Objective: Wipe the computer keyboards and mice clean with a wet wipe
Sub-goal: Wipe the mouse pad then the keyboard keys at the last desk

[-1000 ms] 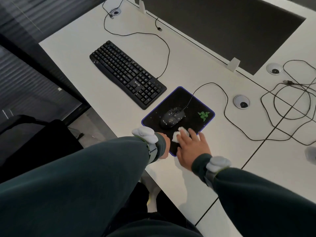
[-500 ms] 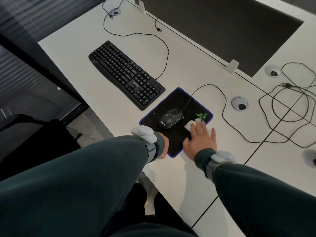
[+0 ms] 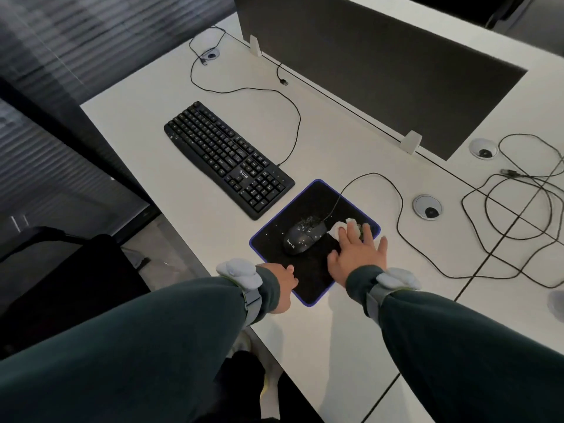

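The right hand point(image 3: 357, 254) lay flat on the right side of the black, purple-edged cloth mouse pad point(image 3: 305, 199). Its fingers point(image 3: 354, 232) were straight and spread, pressing a crumpled white wet wipe point(image 3: 339, 228) down beneath the fingertips rather than pinching it. The flat palm probably spread the pressure for wiping. The wipe sat near the pad's far right corner, touching or just beside the front of the black corded mouse point(image 3: 302, 238), which rested at the pad's centre, flecked with pale specks. The left hand point(image 3: 280, 285) rested on the pad's near left corner, probably to stop it sliding; how its fingers lay could not be told. The black full-size keyboard point(image 3: 225, 158) lay beyond the pad's far left edge, seemingly awaiting its turn.
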